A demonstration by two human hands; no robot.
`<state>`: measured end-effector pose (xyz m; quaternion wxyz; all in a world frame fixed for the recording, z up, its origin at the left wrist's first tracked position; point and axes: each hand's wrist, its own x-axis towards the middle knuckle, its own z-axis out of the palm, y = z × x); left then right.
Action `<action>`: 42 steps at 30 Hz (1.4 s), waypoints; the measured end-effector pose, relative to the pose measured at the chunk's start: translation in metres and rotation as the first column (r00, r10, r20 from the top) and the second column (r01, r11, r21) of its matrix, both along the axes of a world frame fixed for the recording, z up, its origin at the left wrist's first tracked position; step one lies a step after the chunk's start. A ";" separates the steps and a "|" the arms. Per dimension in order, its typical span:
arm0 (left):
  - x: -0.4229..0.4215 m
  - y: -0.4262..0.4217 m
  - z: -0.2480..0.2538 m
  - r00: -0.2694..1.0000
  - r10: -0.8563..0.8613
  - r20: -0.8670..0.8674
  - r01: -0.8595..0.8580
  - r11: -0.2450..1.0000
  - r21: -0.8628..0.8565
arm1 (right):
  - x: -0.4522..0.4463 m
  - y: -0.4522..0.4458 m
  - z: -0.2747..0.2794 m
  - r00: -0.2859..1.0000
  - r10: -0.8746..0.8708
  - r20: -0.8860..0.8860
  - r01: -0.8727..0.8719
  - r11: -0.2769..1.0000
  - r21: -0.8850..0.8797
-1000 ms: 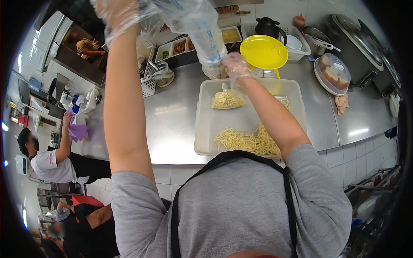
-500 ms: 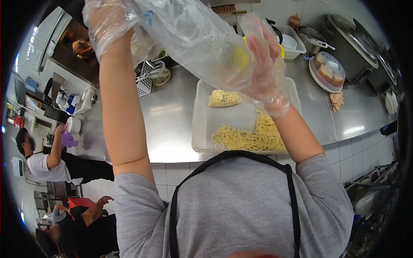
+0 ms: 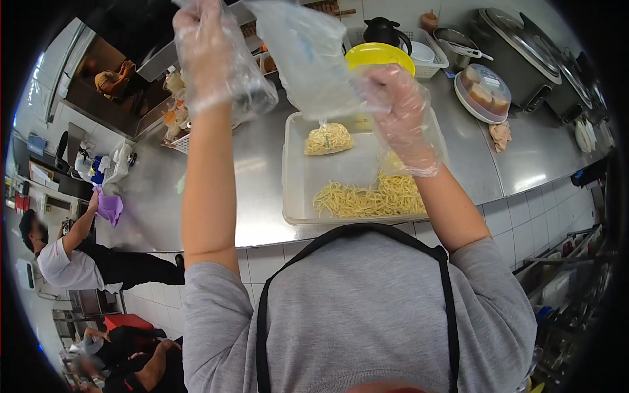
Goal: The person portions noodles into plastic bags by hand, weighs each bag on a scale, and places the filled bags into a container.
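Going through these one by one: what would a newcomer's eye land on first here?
Probably the bright yellow plate at the back of the counter, just beyond the gloved right hand, whose fingers hold a translucent plastic bag. Next, the loose noodles along the near side of the plastic tray.

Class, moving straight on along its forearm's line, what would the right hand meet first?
Probably the yellow dish, just beyond the right hand in the picture, though depth is unclear; the plastic bag lies off to its left.
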<state>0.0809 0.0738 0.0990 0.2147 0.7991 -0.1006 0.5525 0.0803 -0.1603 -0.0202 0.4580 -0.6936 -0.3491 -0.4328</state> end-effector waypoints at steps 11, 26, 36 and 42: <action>-0.051 -0.065 -0.106 0.875 -0.427 -0.228 0.429 0.902 -0.044 | -0.010 -0.047 -0.008 0.916 0.149 -0.372 -0.098 0.984 0.152; -0.048 -0.068 -0.170 0.700 -0.002 -0.714 0.271 0.926 0.263 | 0.014 -0.075 -0.122 0.548 -0.543 -0.636 -0.650 0.203 -0.733; 0.005 -0.095 -0.220 0.596 0.040 -0.802 0.340 0.893 0.296 | -0.024 -0.073 -0.128 0.535 -0.373 -0.758 -0.697 0.313 -0.645; 0.002 -0.104 -0.223 0.573 -0.016 -0.820 0.538 0.762 0.361 | -0.020 -0.088 -0.113 -0.060 0.397 -0.916 -0.512 0.775 0.370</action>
